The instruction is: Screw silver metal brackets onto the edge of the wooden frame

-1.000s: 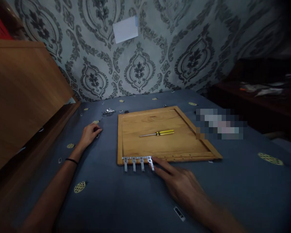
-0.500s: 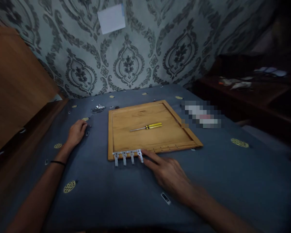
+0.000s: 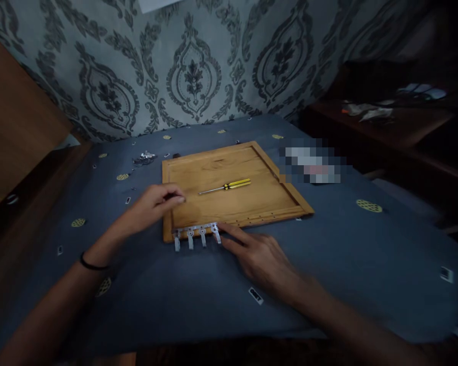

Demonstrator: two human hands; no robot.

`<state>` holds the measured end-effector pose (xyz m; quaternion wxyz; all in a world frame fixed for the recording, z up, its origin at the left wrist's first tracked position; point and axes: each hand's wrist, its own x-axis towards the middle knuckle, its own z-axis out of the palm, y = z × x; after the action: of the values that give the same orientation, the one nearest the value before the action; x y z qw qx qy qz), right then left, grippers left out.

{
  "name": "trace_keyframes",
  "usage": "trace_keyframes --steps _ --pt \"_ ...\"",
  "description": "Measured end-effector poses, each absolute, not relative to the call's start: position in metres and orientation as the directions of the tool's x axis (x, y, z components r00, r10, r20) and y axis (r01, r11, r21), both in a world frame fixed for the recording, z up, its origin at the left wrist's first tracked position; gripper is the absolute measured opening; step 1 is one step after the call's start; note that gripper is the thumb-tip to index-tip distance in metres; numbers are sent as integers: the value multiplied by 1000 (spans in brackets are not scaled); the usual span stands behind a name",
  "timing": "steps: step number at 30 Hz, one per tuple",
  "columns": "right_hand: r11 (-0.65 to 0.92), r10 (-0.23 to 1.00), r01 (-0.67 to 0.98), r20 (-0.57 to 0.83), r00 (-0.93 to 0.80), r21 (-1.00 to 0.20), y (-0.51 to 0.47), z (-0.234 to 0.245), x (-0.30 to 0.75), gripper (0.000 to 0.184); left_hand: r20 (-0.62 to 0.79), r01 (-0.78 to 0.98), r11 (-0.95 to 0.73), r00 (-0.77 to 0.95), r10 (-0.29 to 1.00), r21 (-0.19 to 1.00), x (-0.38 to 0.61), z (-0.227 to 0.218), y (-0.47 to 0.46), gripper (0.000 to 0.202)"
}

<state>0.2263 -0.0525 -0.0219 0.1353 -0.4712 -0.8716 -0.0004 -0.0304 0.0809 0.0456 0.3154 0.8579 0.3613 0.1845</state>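
Observation:
A wooden panel [image 3: 229, 168] with a raised frame lies flat on the blue cloth. Along its near left edge sits a metal hook rail [image 3: 203, 228] with several hooks hanging past the edge. My right hand [image 3: 265, 262] pinches the rail's right end between thumb and finger. Over the panel's left side is my left hand [image 3: 156, 203], fingertips drawn together; whatever they hold is too small to make out. A screwdriver [image 3: 234, 185] with a yellow and black handle rests on the middle of the panel.
Small shiny metal pieces [image 3: 145, 157] lie beyond the panel's far left corner. A blurred-out pale item [image 3: 313, 165] is to its right. A brown wooden board [image 3: 19, 117] rises at the left, and a dark wooden surface [image 3: 412, 122] stands at the right.
My left hand has come up from the cloth and moved right, over the panel's left edge. The right hand keeps its place at the rail. The view has tilted down slightly.

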Motion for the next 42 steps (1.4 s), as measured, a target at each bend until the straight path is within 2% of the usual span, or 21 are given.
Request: trace_keyframes --steps 5,13,21,29,34,42 --pt "547 830 831 189 -524 -101 -53 -20 225 57 -16 475 -561 773 634 679 6 44 74 25" --pt "535 841 836 162 -516 -118 -53 -19 224 54 -84 445 -559 829 553 700 22 37 77 23" --pt "521 853 846 91 -513 -117 -52 -11 223 47 -128 443 -651 872 472 616 29 29 78 20" --pt "533 844 836 152 -515 -132 -53 -16 224 55 -144 443 -689 883 447 574 30 29 79 21" --pt "538 839 830 193 -510 -148 -53 -18 224 52 -161 441 -679 885 436 587 31 30 80 23" --pt "545 833 821 221 -508 -168 -54 -16 224 49 -185 500 -625 847 499 600 34 32 76 19"
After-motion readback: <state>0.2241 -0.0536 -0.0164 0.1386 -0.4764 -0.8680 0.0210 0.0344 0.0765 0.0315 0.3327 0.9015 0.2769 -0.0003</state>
